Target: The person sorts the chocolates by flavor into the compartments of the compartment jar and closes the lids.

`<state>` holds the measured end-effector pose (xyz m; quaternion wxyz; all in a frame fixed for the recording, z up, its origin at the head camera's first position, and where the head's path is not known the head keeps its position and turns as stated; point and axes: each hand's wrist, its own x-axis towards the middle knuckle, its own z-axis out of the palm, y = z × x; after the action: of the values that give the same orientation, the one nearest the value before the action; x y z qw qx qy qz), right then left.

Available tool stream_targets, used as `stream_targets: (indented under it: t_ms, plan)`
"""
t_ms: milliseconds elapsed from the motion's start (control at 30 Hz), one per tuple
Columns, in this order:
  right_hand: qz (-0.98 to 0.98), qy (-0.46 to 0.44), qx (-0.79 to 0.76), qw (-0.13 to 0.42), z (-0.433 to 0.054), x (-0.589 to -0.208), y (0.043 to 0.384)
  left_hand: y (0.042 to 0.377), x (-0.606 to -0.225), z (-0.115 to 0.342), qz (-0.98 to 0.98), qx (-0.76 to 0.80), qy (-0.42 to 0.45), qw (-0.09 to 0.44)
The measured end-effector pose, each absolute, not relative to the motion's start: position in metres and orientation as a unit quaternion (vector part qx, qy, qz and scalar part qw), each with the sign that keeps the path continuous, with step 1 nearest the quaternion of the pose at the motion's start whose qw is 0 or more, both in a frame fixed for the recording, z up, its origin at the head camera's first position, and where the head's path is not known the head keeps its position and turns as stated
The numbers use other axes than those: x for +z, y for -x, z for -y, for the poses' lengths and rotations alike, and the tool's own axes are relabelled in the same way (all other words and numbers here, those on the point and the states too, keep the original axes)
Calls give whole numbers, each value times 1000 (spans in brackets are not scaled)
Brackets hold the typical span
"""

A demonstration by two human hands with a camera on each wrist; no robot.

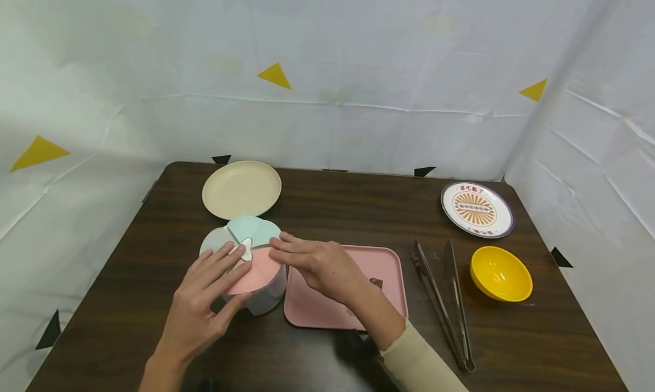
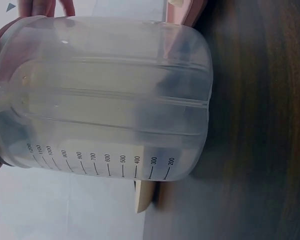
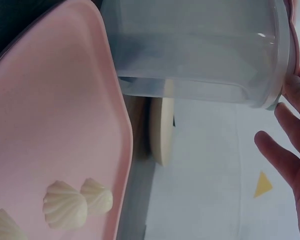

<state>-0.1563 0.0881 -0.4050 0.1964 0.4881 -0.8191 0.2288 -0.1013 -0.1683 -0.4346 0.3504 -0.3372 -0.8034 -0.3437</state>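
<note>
A clear divided storage canister [image 2: 105, 100] with a printed measuring scale stands upright on the table, and its inside looks pale and blurred. Its petal-shaped lid [image 1: 262, 271] has pink, mint and pale grey sections around a small white centre piece. My left hand [image 1: 199, 301] lies over the lid's front left, fingers extended across the top and thumb at the front rim. From the right, my right hand [image 1: 327, 267] reaches over the tray and touches the lid's right edge with extended fingers. In the right wrist view, its fingertips [image 3: 285, 117] are right at the rim.
Beside the canister is a pink tray [image 1: 317, 306] holding cream shell-shaped pieces [image 3: 65, 204] and a brown piece [image 1: 376, 282]. Behind stands a cream plate [image 1: 242, 188]. Metal tongs [image 1: 445, 309], a yellow bowl [image 1: 500, 273] and a patterned plate [image 1: 477, 209] are at right.
</note>
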Motion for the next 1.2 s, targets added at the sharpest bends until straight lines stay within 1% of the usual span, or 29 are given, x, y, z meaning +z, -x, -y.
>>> stream_targets:
  t_ms: [200, 467, 700, 833, 933, 1033, 1133, 1200]
  plan:
    - [810, -492, 248, 201, -87, -408, 158, 102, -433, 167, 793, -352, 339, 363]
    - [805, -470, 290, 219, -85, -409, 157, 101, -424, 160, 784, -398, 309, 363]
    - [807, -458, 316, 200, -83, -413, 154, 102, -408, 150, 751, -448, 285, 392]
    - [808, -457, 314, 198, -82, -415, 152, 106, -408, 148, 748, -459, 268, 399]
    - [811, -458, 306, 199, -82, -415, 153, 110, -414, 151, 754, -460, 260, 391]
    - [816, -458, 296, 194, -81, -414, 153, 112, -421, 155, 763, -466, 252, 371]
    - [821, -456, 290, 183, -80, -414, 153, 113, -426, 157, 771, -471, 246, 351]
    - [826, -453, 287, 174, -80, -414, 153, 113, -427, 157, 774, -467, 244, 350]
